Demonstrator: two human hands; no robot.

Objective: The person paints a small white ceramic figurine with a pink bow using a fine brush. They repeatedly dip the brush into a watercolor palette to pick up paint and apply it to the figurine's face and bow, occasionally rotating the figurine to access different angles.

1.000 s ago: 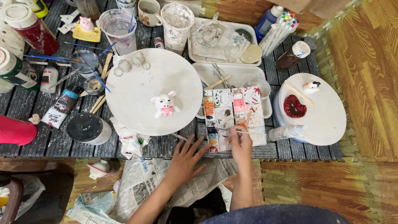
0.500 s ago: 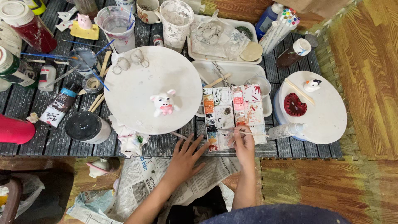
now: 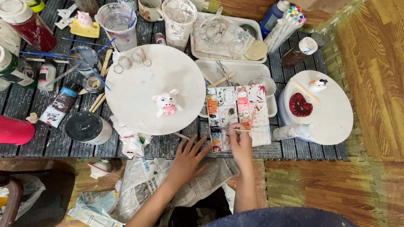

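Below, the right hand [image 3: 240,145] is pinching a thin brush [image 3: 240,130] over the paint palette [image 3: 237,115], best kept low and light in one well, while the left hand [image 3: 187,162] is lying with fingers spread wide (holding nothing) at the surface [image 3: 168,143] edge. Open room is lying only toward the newspaper [image 3: 147,180], since the round white board [image 3: 139,84] with its pig figurine [image 3: 166,104] is crowding the left.

Slatted table [image 3: 25,105] with round boards [image 3: 143,80]

Pig figurine [image 3: 166,104] on round board [image 3: 139,71], paint palette [image 3: 235,113] just right.
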